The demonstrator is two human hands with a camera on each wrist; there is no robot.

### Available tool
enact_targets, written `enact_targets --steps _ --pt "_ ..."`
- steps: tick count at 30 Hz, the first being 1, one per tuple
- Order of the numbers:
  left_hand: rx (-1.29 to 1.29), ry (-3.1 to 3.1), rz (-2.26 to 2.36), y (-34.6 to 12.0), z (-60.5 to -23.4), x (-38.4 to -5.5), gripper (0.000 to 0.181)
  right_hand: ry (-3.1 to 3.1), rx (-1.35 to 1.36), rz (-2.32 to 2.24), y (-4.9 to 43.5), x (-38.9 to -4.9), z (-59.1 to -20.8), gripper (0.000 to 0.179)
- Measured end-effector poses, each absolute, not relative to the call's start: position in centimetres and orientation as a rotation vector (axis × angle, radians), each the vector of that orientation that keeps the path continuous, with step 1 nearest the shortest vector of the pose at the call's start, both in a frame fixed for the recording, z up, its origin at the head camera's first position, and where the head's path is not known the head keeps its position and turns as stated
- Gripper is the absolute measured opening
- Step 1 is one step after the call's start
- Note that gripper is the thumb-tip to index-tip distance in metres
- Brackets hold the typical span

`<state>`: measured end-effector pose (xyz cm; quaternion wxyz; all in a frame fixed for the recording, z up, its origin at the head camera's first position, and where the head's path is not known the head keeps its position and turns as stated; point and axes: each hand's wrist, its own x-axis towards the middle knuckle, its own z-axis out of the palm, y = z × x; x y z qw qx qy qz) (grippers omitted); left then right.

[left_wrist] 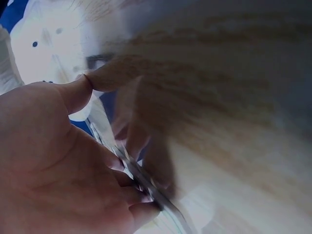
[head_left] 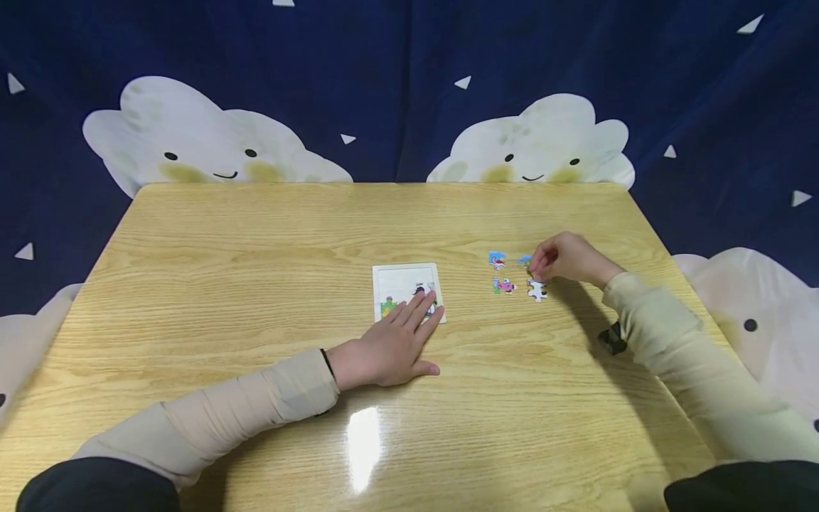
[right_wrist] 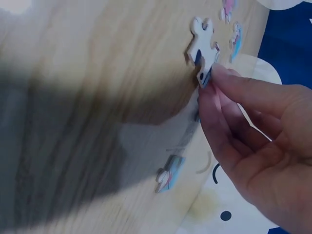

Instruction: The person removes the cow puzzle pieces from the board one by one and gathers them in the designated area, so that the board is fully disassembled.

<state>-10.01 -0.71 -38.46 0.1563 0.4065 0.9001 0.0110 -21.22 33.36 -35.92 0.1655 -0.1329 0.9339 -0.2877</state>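
My left hand lies with straight fingers across the lower right of a small square puzzle board. Part of the board's picture, including a green piece at its lower left, shows beside the fingers; the rest is hidden under them. In the left wrist view, the board appears edge-on along the fingertips. Over to the right, my right hand pinches the edge of a mostly white jigsaw piece between thumb and fingers. That piece is tilted close to the table.
Several loose pieces lie by the right hand: a blue one, a pink and green one, and another blue one partly behind the fingers. The wooden table ends at a dark blue curtain with cloud prints.
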Motion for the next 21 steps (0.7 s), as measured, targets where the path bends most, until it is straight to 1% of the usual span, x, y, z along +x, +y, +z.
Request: enact_targets --steps 12,21 --pt "1.170 2.569 0.045 -0.75 -38.48 -10.03 0.085 2.699 -0.423 -0.780 33.18 -20.58 -36.48 0.013" --pt "1.155 2.578 0.019 -0.75 -38.37 -9.92 0.085 2.745 -0.433 -0.756 32.70 -20.38 -35.90 0.008"
